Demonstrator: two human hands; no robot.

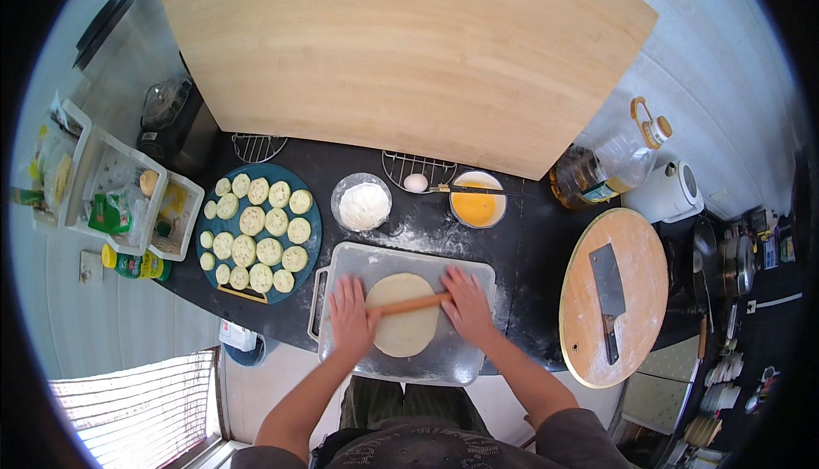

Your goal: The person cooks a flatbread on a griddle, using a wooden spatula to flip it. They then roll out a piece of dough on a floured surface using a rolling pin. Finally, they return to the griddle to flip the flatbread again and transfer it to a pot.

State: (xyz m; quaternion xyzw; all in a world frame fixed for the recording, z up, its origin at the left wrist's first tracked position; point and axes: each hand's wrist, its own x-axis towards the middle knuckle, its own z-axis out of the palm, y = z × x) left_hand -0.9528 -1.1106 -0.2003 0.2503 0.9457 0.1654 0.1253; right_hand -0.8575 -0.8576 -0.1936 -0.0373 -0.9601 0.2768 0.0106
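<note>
A wooden rolling pin (409,304) lies slightly tilted across a round, flat sheet of dough (402,341). My left hand (352,319) covers the pin's left end, and my right hand (466,306) covers its right end; fingers point away from me, and the palms hide both tips. Beneath the dough is a translucent plastic cutting board (448,363) dusted with flour, its handle on the left. Just beyond the board stands a clear bowl of white flour (363,205). To its right, a white bowl of beaten egg (477,207) has chopsticks (489,191) laid over it.
Several round slices (252,220) cover a blue-green tray (313,207) at left. A cleaver (608,296) lies on a round wooden board (640,341) at right. An egg (416,182) rests on a wire rack (393,163). Behind rises a large wooden panel (409,53); an oil jug (595,168) stands right.
</note>
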